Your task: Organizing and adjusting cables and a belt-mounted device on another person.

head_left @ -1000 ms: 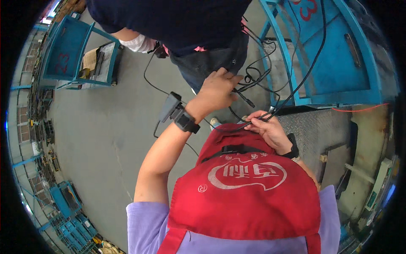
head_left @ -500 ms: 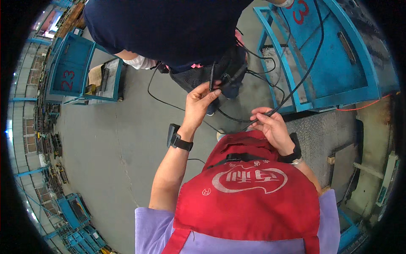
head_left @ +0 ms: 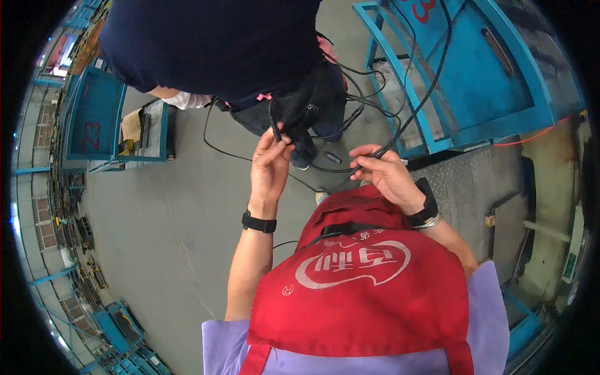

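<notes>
1. Your left hand (head_left: pixel 270 156) is nearly closed, thumb and fingers pinching a black plug (head_left: pixel 275 127); it sits ahead of you, in front of the other person (head_left: pixel 219 50).
2. The plug's long axis runs away from you, its far end leaning slightly left toward that person's waist.
3. It looks slim, straight and dark, like a short stick; your fingers hide its near end, so you cannot tell its full shape.
4. Your right hand (head_left: pixel 387 178) is half curled, with a black cable (head_left: pixel 429 92) between thumb and fingers, just above your red apron (head_left: pixel 362 294).
5. From there the cable climbs away and to the right in a long bend, past the blue cart (head_left: pixel 487 81).
6. The cable is smooth and round; thinner black wires (head_left: pixel 376 74) loop between the person and the cart, above the grey floor (head_left: pixel 150 231).
</notes>
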The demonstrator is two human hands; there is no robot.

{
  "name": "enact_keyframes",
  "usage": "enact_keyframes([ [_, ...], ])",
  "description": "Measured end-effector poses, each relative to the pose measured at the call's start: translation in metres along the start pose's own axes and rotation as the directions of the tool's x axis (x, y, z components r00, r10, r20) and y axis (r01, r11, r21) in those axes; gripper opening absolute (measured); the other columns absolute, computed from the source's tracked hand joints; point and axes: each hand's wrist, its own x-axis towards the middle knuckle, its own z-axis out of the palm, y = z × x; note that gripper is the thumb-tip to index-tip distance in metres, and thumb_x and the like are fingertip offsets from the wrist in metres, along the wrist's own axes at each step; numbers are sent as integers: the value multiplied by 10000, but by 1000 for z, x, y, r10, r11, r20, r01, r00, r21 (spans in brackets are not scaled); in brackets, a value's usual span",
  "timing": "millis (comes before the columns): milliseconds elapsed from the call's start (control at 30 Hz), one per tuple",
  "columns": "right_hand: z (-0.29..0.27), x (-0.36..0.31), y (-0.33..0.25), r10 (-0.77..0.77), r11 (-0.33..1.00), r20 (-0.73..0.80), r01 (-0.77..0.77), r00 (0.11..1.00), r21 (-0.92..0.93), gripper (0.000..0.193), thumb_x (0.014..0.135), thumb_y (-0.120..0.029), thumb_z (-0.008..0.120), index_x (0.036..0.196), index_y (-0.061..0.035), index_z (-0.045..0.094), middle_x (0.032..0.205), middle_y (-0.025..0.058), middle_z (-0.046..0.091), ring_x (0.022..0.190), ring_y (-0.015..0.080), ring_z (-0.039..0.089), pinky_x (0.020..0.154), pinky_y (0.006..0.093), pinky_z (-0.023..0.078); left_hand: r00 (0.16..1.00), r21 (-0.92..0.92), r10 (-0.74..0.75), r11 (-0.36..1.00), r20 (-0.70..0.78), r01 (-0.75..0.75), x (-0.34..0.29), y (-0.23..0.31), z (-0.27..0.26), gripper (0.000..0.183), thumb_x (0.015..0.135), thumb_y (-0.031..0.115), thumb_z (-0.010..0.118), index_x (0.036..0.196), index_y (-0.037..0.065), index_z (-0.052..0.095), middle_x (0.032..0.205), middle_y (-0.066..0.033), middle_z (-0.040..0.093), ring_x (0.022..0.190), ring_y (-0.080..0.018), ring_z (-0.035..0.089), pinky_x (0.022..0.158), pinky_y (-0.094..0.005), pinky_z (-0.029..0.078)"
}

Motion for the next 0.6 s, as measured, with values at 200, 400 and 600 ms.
enact_keyframes([
  [200,-5,0,5,-16,1000,-11,16,1000,14,202,882,-97,531,1053,0,575,901,82,594,783,140,578,757,295,496,999,-54,16,998,37,-14,2,0,-8,281,796,-13,581,1072,38,597,954,-51,623,890,-162,571,840,-290,438],
  [400,-20,18,-3,-2,999,-56,4,998,38,343,891,-93,508,1225,-15,487,913,42,584,792,122,568,717,280,496,997,634,58,770,42,-72,14,13,35,277,811,14,614,1087,18,593,1001,-50,636,969,-112,550,825,-243,416],
  [600,-19,60,-43,43,997,96,-49,994,60,434,906,-181,525,1309,-65,415,901,-1,585,769,88,581,644,226,472,954,878,-235,475,189,-57,55,3,53,278,833,144,639,1067,-2,604,939,-52,652,812,-108,592,700,-250,458],
])
